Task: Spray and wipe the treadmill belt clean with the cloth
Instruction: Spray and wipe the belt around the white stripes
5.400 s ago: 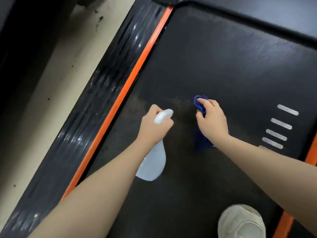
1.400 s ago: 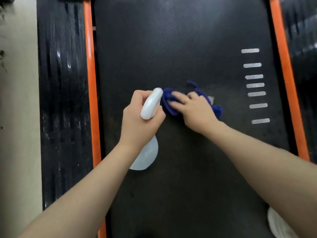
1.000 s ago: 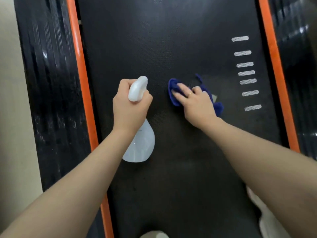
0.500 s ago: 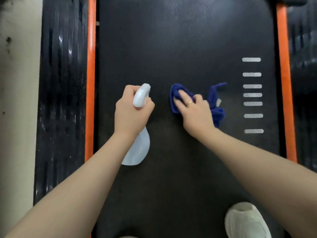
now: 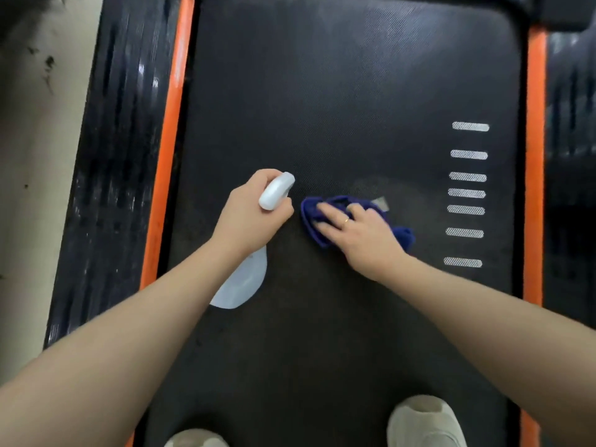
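left hand (image 5: pixel 250 221) grips spray bottle (image 5: pixel 242 285) | right hand (image 5: pixel 361 235) — fingers flat on cloth (image 5: pixel 311 217) — belt (image 5: pixel 338 91)

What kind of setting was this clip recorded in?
Likely a gym or home workout corner: a treadmill belt with orange side strips, black side rails, and a scuffed pale floor beside it.

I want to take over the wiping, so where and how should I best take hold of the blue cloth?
Take the blue cloth at its bunched end nearest the white stripes, coming from above on that side. The right hand presses flat on the rest against the belt, and only that raised, crumpled end offers folds to pinch.
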Tool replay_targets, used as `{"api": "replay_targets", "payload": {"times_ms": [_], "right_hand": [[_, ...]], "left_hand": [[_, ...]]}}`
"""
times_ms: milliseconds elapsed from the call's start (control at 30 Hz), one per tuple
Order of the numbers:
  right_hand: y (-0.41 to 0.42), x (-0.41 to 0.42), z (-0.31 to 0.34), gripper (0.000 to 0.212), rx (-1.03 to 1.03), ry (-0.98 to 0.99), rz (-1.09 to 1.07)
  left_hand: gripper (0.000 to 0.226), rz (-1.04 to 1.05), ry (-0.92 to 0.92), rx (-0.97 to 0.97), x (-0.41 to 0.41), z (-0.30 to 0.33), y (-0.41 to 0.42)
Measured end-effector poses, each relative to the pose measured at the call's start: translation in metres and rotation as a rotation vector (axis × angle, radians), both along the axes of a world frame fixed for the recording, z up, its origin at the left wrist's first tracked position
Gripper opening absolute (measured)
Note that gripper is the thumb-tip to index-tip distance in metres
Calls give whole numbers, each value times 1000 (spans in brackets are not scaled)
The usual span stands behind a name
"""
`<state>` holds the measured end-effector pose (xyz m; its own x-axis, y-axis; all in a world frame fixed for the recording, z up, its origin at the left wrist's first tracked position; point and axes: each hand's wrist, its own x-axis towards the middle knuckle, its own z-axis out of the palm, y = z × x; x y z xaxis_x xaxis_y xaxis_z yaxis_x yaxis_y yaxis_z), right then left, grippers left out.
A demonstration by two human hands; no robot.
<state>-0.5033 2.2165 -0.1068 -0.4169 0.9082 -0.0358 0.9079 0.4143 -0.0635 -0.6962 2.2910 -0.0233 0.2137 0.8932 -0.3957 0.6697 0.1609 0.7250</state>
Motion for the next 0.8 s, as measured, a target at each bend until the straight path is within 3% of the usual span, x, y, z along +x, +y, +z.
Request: {"api": "replay_targets", "payload": {"times_ms": [100,133,267,333,367,467,500,533,667,700,733,800], "right_hand": [[40,20,1,51,-36,51,-473],[36,20,0,51,-16,72,-495],[-32,18,-6,41,-20,62,-41],[-19,36,-3,42,-41,44,124],[-2,43,-1,43,-30,28,83],[34,52,5,45,-64,64,-521],[30,49,4,45,-60,73,-585],[18,44,1,44,-25,81,-528],[-33,54,-8,47,-19,45,61],[-26,61,-3,45,-27,21,90],[-14,67,2,44,-60,-9,1],[7,71,3,49,-111,24,-451]], "left_hand": [[29,-35,18,-31,3,0,-3],[28,-29,24,-49,6,-1,-3],[21,24,47,-98,19,-4,-4],[17,110,-11,-73,24,-3,-7],[16,152,-46,-58,28,-3,-9],[11,189,-115,-70,38,-2,-18],[11,185,-129,-84,42,-2,-22],[14,187,-142,-95,44,-2,-26],[22,238,-153,-85,51,-3,-36],[20,221,-127,-75,54,-4,-38],[21,197,-104,-64,57,-5,-40],[23,151,-69,-43,64,-8,-44]]}}
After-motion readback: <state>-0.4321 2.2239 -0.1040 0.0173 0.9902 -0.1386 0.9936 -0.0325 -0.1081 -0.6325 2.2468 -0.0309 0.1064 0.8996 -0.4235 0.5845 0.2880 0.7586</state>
